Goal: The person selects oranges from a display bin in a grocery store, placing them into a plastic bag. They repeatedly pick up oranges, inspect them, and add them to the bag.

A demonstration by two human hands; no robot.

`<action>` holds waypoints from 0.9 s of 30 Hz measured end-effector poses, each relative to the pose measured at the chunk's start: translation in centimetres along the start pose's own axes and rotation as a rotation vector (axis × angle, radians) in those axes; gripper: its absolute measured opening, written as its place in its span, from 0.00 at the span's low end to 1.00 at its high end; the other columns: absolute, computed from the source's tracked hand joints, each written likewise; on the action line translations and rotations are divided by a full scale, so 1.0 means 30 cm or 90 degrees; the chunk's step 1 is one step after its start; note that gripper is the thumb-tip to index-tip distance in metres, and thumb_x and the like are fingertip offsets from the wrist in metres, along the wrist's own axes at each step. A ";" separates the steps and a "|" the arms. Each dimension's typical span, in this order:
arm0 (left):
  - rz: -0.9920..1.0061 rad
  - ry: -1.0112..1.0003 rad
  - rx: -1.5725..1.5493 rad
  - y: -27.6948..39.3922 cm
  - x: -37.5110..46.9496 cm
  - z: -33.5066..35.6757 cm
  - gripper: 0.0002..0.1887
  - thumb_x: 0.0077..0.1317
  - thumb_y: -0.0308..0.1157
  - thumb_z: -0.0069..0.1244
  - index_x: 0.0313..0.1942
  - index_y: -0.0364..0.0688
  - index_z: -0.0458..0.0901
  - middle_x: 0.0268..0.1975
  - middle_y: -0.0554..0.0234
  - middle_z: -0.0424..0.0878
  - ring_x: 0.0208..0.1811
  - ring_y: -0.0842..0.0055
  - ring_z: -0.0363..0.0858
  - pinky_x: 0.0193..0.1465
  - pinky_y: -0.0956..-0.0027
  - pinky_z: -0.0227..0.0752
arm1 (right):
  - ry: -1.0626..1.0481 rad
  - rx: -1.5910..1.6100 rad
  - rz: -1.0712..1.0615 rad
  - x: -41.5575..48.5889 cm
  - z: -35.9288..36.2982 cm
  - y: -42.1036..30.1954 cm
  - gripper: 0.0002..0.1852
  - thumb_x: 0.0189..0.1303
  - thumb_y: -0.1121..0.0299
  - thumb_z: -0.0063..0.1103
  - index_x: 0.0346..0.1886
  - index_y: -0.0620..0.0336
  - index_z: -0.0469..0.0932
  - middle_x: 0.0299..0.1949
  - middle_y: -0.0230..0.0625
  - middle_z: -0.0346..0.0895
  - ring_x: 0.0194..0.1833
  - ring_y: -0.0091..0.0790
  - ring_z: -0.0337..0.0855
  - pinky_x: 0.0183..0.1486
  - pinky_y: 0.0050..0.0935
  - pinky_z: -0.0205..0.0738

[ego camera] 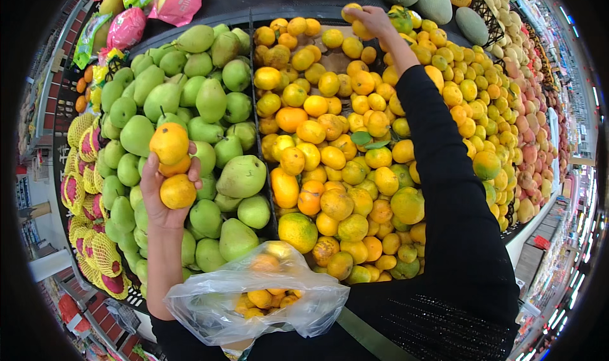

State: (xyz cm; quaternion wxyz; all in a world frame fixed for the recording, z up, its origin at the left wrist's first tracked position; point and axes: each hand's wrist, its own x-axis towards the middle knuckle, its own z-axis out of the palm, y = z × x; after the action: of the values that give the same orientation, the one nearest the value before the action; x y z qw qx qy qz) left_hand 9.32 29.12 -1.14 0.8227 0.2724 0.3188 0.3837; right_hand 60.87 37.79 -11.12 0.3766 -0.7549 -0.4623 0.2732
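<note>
My left hand (164,204), palm up above the green pears (211,99), holds three orange mandarins (178,192) stacked in the palm and fingers. At the far edge of the mandarin bin (340,59), my right hand (373,21) reaches out with its fingers around a yellow-orange mandarin (351,11). Another mandarin (361,30) shows just under those fingers; whether it is gripped too, I cannot tell. In front of my body, beside my left forearm, hangs a clear plastic bag (200,299) with several mandarins (259,298) inside. What holds the bag up is hidden.
A black divider (259,137) separates pears from mandarins. Netted dragon fruit (105,252) lies at the left, with pink-wrapped fruit (175,2) behind. Green melons (433,3) sit beyond the bin. Reddish apples (529,144) are piled at the right. A strap (371,337) crosses my body.
</note>
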 end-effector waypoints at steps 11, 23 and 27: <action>-0.015 -0.041 -0.011 -0.005 0.007 -0.017 0.31 0.71 0.49 0.47 0.64 0.36 0.63 0.51 0.53 0.75 0.34 0.72 0.73 0.33 0.68 0.83 | -0.310 -0.412 0.150 -0.121 -0.018 0.036 0.50 0.44 0.29 0.63 0.58 0.66 0.77 0.59 0.52 0.76 0.56 0.51 0.79 0.58 0.41 0.74; -0.020 -0.038 -0.002 -0.011 0.011 -0.016 0.31 0.71 0.49 0.47 0.65 0.37 0.63 0.51 0.52 0.75 0.34 0.73 0.73 0.33 0.69 0.83 | -0.189 -0.319 0.047 -0.162 -0.003 0.167 0.57 0.41 0.25 0.62 0.64 0.67 0.72 0.65 0.54 0.69 0.64 0.49 0.72 0.67 0.38 0.65; -0.016 -0.038 0.000 -0.012 0.013 -0.016 0.30 0.71 0.48 0.47 0.64 0.37 0.65 0.51 0.52 0.76 0.34 0.73 0.73 0.33 0.69 0.83 | -0.188 -0.293 0.050 -0.150 0.000 0.169 0.52 0.41 0.26 0.63 0.57 0.68 0.77 0.58 0.54 0.76 0.58 0.49 0.78 0.61 0.37 0.71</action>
State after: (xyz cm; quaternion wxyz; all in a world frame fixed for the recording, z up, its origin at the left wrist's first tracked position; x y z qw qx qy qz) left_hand 9.35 29.34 -1.83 0.8368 0.2794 0.2975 0.3649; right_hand 61.47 32.24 -14.98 0.1126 -0.7901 -0.5324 0.2821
